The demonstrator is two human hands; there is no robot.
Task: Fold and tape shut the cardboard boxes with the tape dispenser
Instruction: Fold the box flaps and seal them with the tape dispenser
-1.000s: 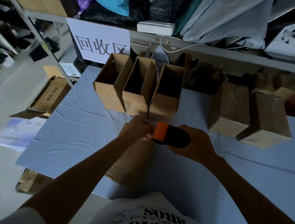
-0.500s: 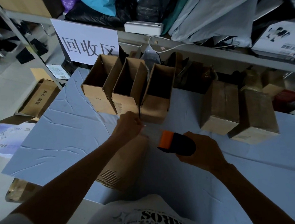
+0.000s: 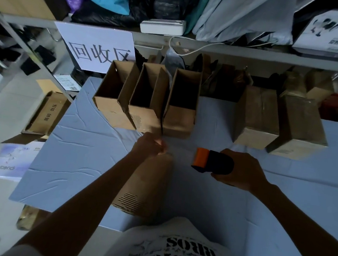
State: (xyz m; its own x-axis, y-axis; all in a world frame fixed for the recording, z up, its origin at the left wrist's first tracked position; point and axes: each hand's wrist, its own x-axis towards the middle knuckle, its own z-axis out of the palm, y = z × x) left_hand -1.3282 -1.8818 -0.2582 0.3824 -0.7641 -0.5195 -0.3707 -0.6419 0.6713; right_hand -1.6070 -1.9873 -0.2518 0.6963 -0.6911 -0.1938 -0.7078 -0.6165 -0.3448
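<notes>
A closed cardboard box (image 3: 146,187) lies lengthwise in front of me on the grey-blue table (image 3: 84,151). My left hand (image 3: 151,144) sits at the box's far end with fingers curled, pinching the end of a clear tape strip. My right hand (image 3: 242,171) grips the black and orange tape dispenser (image 3: 212,161), held above the table a short way right of the box. A faint strip of tape runs between the two hands. Three open-topped boxes (image 3: 146,101) stand in a row behind. Two taped boxes (image 3: 257,117) stand at the right.
A shelf rail (image 3: 232,49) with a paper sign (image 3: 97,48) runs across the back, loaded with bags and a white device (image 3: 162,26). On the floor at the left lie a flat carton (image 3: 44,113) and a printed sheet (image 3: 12,161).
The right hand has drawn the dispenser away to the right of the left hand, opening a gap between them. The left hand stayed at the box's far end.
</notes>
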